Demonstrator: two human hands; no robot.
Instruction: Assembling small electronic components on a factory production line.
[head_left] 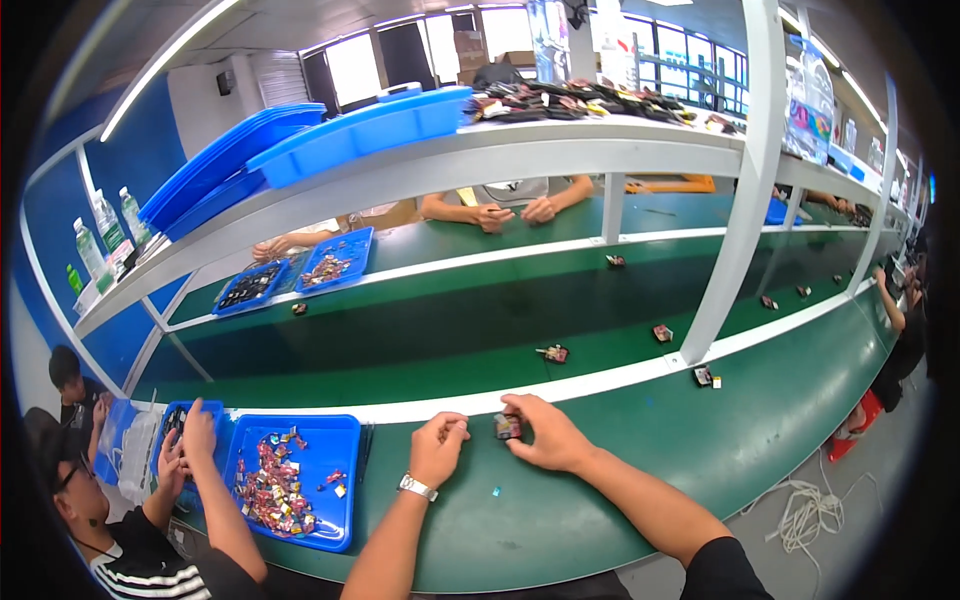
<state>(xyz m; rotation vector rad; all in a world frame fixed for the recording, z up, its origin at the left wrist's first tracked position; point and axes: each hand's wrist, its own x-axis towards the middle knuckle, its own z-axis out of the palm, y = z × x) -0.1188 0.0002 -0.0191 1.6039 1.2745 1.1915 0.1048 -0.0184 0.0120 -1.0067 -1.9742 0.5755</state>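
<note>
Over the green worktop, the thumb and fingers of my right hand close on a small dark electronic part with reddish and pale patches. Just left of it is my left hand, with a metal-band watch on the wrist. Its fingers are curled together near the thumb; whatever they may hold is hidden. A tiny blue-green scrap lies on the worktop between my forearms. Left of my left arm stands a blue tray of many small red, white and dark parts.
Beyond a white rail, a dark green conveyor belt carries scattered small parts. White posts support an overhead shelf with blue trays. A co-worker works close on my left; another's hands are across the belt.
</note>
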